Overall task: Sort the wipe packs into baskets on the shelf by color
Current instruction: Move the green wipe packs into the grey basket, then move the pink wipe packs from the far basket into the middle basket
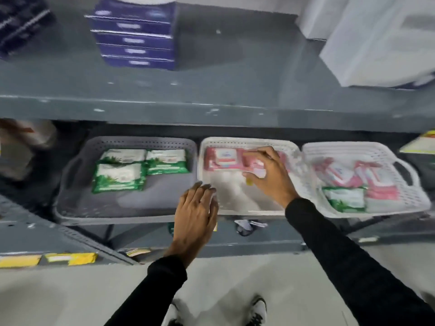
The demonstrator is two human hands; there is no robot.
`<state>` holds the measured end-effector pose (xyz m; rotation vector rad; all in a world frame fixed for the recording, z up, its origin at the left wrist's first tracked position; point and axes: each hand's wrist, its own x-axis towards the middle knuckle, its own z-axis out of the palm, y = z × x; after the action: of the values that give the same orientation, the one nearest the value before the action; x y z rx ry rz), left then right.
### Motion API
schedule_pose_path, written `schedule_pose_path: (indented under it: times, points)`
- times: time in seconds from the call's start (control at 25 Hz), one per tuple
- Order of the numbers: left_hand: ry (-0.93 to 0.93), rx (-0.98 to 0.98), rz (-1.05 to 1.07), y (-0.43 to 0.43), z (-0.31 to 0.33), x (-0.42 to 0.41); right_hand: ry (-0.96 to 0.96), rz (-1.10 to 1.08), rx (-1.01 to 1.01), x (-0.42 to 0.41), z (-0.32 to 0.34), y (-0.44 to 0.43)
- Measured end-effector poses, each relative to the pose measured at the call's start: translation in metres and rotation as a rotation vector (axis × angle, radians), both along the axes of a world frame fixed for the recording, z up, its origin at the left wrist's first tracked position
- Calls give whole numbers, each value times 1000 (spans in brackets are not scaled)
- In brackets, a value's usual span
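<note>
Three baskets stand side by side on the lower shelf. The grey basket [70, 165] on the left holds three green wipe packs [117, 177]. In the middle white basket [235, 196] a pink wipe pack [222, 158] lies at the back. Beside it, my right hand [270, 175] grips a second pink pack [255, 164] between thumb and fingers, low inside that basket. My left hand [197, 208] rests flat on the front rim where the grey and middle baskets meet, holding nothing. The right white basket [414, 196] contains mixed pink packs [376, 182] and a green pack [346, 200].
The upper shelf board [211, 109] overhangs the baskets' back edges. On it stand a stack of purple boxes [136, 38] and a white bag [376, 43]. Yellow labels [70, 258] mark the shelf rail below. My shoes [257, 309] are on the pale floor.
</note>
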<state>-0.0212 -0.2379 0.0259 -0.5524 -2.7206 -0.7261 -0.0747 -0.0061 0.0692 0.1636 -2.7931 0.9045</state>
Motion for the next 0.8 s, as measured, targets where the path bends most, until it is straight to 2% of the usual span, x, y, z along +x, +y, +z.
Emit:
schedule_pose_path:
  times: [0.12,0.28,0.4,0.48,0.64,0.8]
  points:
    - [32,0,-99,73,-3,9,-61,-108,14,33,4,100]
    - [32,-56,-152,150,-16,22,-151,-122,34,68,-1,214]
    - [28,-84,-160,197,-23,29,-259,-57,284,79,-8,277]
    - [4,-101,-162,216,-27,31,-305,41,470,76,-16,297]
    - [-52,-165,-138,236,-30,37,-292,221,690,59,-25,305]
    - [-107,-252,-114,238,-27,39,-289,282,780,50,-34,302]
